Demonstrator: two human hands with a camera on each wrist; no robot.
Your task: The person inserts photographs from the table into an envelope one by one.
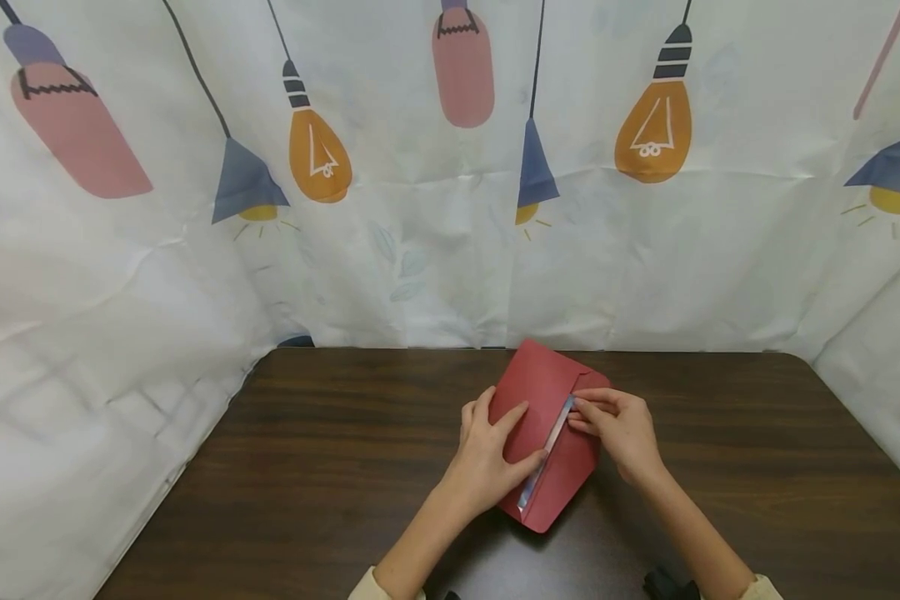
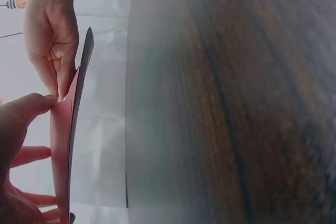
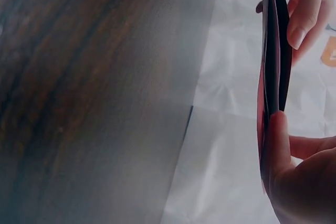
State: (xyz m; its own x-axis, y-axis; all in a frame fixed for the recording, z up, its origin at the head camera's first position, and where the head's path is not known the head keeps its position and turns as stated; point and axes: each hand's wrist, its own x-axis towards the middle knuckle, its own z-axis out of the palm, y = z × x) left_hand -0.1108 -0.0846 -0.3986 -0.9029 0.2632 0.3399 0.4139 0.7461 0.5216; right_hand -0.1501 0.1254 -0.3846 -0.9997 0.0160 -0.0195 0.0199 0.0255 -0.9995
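A red envelope (image 1: 528, 392) is held tilted over the table, its flap folded open toward the right. Along its pocket mouth shows a narrow strip of a blue-and-white sheet (image 1: 555, 429), the rest hidden inside. My left hand (image 1: 487, 462) grips the envelope from the left, thumb at the pocket edge and fingers spread over the front and side. At the strip's upper end, my right hand (image 1: 618, 429) pinches with thumb and fingertips. The right wrist view shows the pocket parted into thin layers, with a right-hand finger (image 3: 280, 135) right at the opening.
A dark wood-grain table (image 1: 307, 467) lies beneath the hands. Behind it hangs a white curtain (image 1: 450, 267) printed with lamps and bulbs. A small black object (image 1: 667, 583) is at the front edge by the right forearm.
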